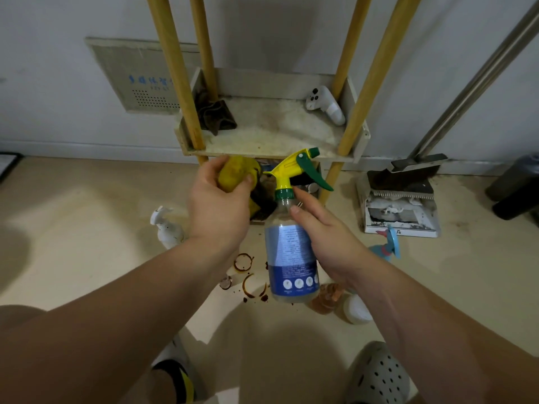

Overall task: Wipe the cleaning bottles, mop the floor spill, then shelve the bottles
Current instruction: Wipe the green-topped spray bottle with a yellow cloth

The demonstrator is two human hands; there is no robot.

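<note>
My right hand [323,240] grips a clear spray bottle [291,258] with a blue label and a yellow and green trigger head, held up in front of the shelf. My left hand [218,205] holds a bunched yellow cloth [236,173] just left of the trigger head. On the floor below lie brown ring stains and drops of a spill [250,278]. A white pump bottle [166,228] stands on the floor at the left. At the right stand a blue spray bottle [388,246], an amber bottle [326,298] and a white bottle [357,309].
A shelf unit [268,132] with yellow posts stands against the wall; its stained tray holds a dark rag [217,115] and a white trigger head [323,106]. A dustpan and brush [405,185] with a metal handle sit at the right. My feet [376,374] are below.
</note>
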